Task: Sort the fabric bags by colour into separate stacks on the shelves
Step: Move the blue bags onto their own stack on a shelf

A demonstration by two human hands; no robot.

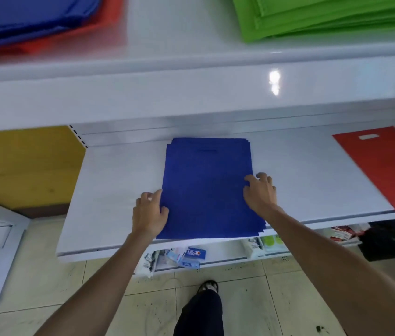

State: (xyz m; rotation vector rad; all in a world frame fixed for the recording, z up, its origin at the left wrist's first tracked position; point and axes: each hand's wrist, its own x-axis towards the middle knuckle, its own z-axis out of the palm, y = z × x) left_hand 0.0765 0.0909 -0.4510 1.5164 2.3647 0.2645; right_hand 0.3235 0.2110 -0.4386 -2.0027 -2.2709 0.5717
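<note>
In the middle of the frame I see a stack of blue bags [206,187] lying flat on the lower white shelf [118,178], with the handle slots at the far end. The edges of the stack are a little uneven at the far end and at the near right corner.

My left hand [149,212] is at the left edge of this stack. The thumb lies on the blue fabric and the bent fingers are beside the edge; I cannot tell whether it really pinches the bags. My right hand [259,192] is at the right edge of the stack. Its fingers are arched and only the tips rest on the top bag, with nothing enclosed.

On the same shelf, at the right of the frame and well apart from the blue stack, one red bag [380,166] lies flat. On the upper shelf [191,32] there is a mixed pile [33,18] at the upper left, blue bags on top of red ones, and a stack of green bags [325,15] at the upper right.
</note>
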